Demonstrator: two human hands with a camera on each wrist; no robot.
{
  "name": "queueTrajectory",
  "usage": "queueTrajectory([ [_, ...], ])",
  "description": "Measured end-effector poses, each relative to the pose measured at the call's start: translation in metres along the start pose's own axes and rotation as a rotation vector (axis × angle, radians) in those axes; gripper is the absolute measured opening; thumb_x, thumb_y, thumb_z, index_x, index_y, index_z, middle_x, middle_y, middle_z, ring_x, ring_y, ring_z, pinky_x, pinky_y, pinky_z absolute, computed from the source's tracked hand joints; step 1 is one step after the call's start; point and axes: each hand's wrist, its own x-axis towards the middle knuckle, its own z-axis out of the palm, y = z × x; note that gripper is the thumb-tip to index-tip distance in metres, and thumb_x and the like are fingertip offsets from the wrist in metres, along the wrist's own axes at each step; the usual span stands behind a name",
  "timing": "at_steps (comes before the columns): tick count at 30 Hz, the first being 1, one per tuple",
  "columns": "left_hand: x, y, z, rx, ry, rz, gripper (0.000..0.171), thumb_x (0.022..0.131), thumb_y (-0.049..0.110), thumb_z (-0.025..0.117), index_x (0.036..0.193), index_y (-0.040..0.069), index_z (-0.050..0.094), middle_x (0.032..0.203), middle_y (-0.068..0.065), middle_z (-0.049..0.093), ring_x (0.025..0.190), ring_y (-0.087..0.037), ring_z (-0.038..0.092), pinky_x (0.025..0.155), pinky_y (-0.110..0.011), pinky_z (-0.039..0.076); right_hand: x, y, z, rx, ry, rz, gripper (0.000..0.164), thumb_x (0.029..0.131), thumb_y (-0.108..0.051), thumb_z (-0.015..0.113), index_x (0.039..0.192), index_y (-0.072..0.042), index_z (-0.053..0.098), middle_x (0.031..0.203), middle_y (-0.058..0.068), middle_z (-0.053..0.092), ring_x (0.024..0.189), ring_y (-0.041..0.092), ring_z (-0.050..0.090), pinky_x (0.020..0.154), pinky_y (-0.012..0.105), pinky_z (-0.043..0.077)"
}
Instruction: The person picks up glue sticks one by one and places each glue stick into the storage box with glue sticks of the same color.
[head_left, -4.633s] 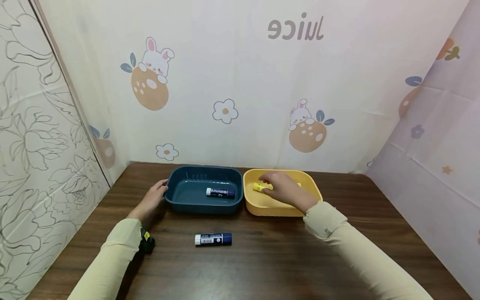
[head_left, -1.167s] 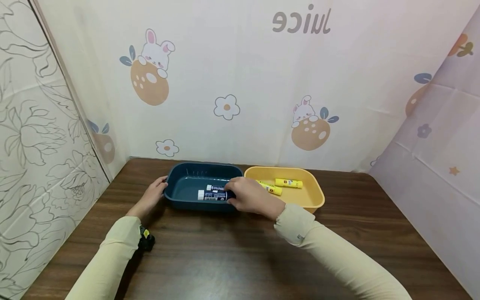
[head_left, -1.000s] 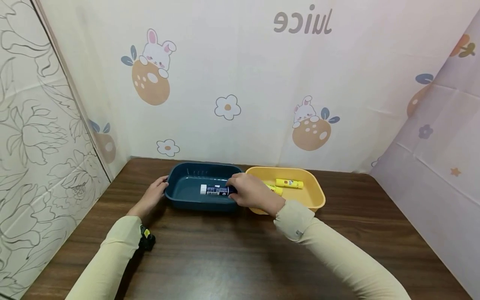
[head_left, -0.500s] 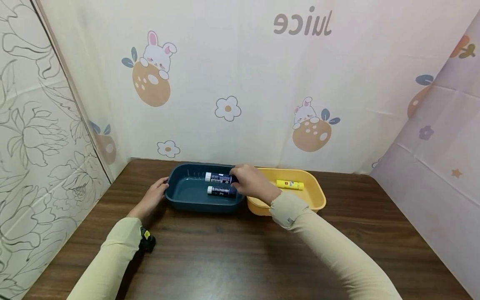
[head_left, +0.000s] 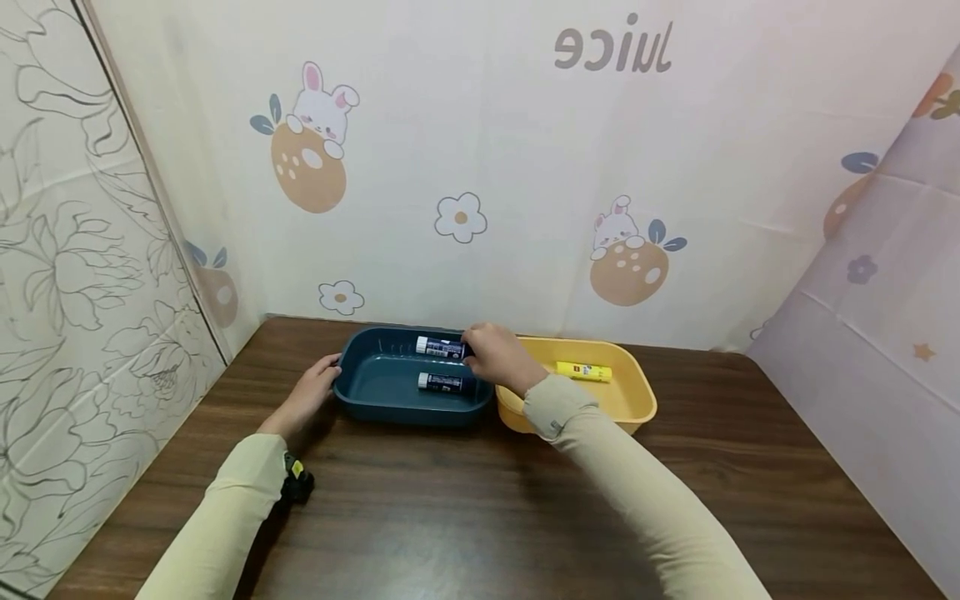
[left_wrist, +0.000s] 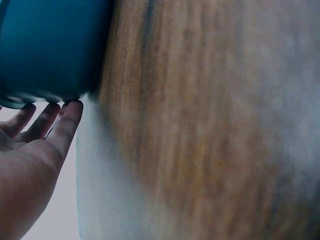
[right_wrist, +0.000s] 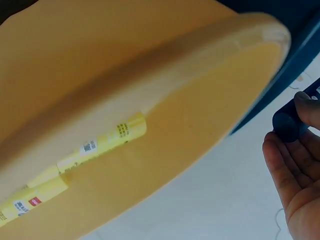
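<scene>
My right hand point(head_left: 501, 357) pinches the dark end of a navy glue stick with a white end point(head_left: 441, 347), over the back right of the dark blue tray point(head_left: 416, 412). The thumb and fingers also hold that dark end in the right wrist view. A second navy glue stick point(head_left: 444, 382) lies in the tray nearer the front. My left hand point(head_left: 306, 400) rests at the tray's left end. In the left wrist view, its outstretched fingertips touch the outside of the tray wall point(left_wrist: 55, 50).
A yellow tray point(head_left: 637, 400) stands right beside the blue one, partly hidden by my right arm. In it are a yellow glue stick point(head_left: 583, 372) and another yellow glue stick point(right_wrist: 105, 142), seen in the right wrist view. A patterned curtain point(head_left: 405, 275) hangs behind the brown table point(head_left: 420, 517).
My right hand has left the yellow tray and taken the navy glue stick off the table. It has carried it into the blue tray, then toward the back. The left hand has stayed put.
</scene>
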Motion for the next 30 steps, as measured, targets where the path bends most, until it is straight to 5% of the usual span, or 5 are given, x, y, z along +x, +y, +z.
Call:
queueTrajectory([
  [15,0.0,-0.002,0.0,0.004,0.012,0.006,0.052,0.105,0.022,0.026,0.149,-0.004,0.018,0.151,-0.029,0.02,0.137,-0.041,0.024,0.107,-0.054,0.028,0.017,0.008,0.03,-0.001,-0.038,0.114,0.017,0.087,-0.014,0.069,0.1,-0.004,0.071,0.092,0.007,0.066,0.079,0.016,0.059,0.076,0.03,0.053],
  [30,0.002,0.0,0.001,-0.007,0.023,0.001,0.051,0.104,0.02,0.026,0.148,-0.005,0.02,0.15,-0.029,0.021,0.135,-0.04,0.027,0.106,-0.053,0.029,0.026,0.006,0.048,-0.04,-0.041,0.105,0.007,0.085,-0.011,0.07,0.088,-0.005,0.068,0.081,0.007,0.062,0.075,0.019,0.06,0.069,0.034,0.052],
])
